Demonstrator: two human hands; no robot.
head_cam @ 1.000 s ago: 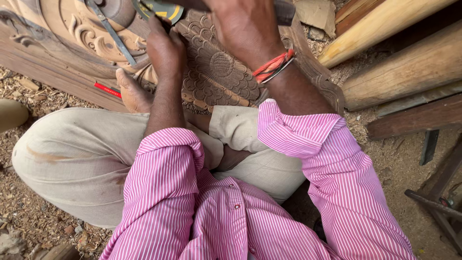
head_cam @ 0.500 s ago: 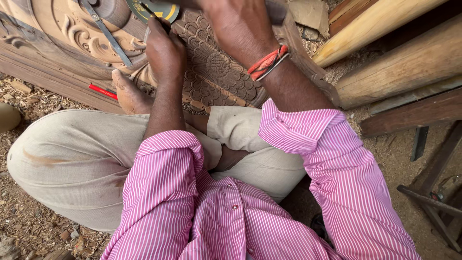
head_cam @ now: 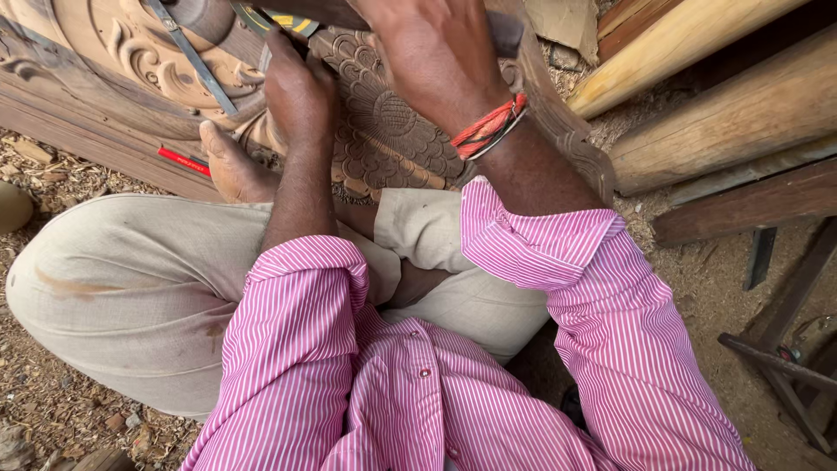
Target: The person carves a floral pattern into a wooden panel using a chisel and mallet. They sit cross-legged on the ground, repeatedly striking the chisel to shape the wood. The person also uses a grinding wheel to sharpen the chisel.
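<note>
Head view: left hand [head_cam: 299, 87] clenched on a yellow-black tool [head_cam: 277, 19], apparently; right hand [head_cam: 427, 48] over carved panel [head_cam: 384, 131], its grip unclear.

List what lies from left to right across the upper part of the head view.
Thin red pencil-like stick on the carved panel's edge → bare foot → left hand → round flower carving in brown wood → right hand → red thread wristbands → pale round timber poles.

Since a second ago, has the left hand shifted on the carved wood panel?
No. The left hand stays at the same spot beside the carved flower on the carved wood panel; only the camera view drifted.
</note>
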